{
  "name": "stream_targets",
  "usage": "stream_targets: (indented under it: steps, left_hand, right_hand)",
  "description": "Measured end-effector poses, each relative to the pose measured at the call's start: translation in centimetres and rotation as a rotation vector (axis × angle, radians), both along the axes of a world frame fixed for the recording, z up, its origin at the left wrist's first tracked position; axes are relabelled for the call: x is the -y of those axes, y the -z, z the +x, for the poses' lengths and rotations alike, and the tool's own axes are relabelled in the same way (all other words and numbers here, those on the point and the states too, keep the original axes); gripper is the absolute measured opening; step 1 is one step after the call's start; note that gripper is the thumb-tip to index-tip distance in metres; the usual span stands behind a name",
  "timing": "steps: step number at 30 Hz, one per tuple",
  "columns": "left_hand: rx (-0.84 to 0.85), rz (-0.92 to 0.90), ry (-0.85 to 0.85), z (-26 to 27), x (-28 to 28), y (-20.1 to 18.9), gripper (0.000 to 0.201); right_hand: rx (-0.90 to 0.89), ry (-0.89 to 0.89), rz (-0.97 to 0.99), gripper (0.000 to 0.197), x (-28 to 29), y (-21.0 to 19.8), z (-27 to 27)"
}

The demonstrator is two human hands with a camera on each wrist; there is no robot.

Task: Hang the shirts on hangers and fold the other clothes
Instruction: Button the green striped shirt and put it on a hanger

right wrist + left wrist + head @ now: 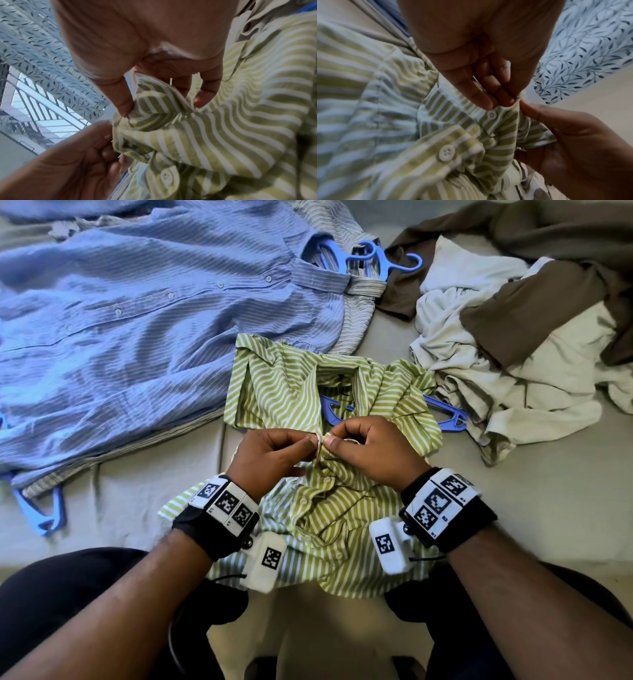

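Green-and-white striped shirt (pixel 308 392) lies on a bed (pixel 513 508) directly before the person. The left hand (pixel 270 457) and right hand (pixel 370 446) meet over its middle, each pinching the button placket. A blue hanger (pixel 448 416) pokes from its collar. A blue shirt (pixel 137 320) crowds the left, crumpled clothes (pixel 496 354) the right.
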State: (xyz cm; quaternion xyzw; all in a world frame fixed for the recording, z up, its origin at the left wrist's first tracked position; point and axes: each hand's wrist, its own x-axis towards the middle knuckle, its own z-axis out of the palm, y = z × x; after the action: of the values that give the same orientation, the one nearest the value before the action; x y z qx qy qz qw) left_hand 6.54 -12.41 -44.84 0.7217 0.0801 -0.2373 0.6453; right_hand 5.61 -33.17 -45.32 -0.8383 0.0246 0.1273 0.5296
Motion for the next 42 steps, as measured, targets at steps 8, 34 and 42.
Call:
stream_targets:
  steps: [8, 34, 42]
  left_hand:
    - [-0.175, -0.085, -0.141, -0.2, 0.4, -0.3, 0.007]
    - [0.127, 0.034, 0.030, -0.1, 0.5, 0.0, 0.023]
    - [0.252, 0.297, 0.240, -0.1, -0.5, 0.8, 0.012]
  right_hand:
    - [0.128, -0.024, -0.175, 0.018, -0.4, -0.8, -0.5]
    - [-0.080, 0.115, 0.131, 0.013, -0.7, -1.5, -0.4]
    - [0.047, -0.004, -0.459, 0.031, 0.7, 0.4, 0.2]
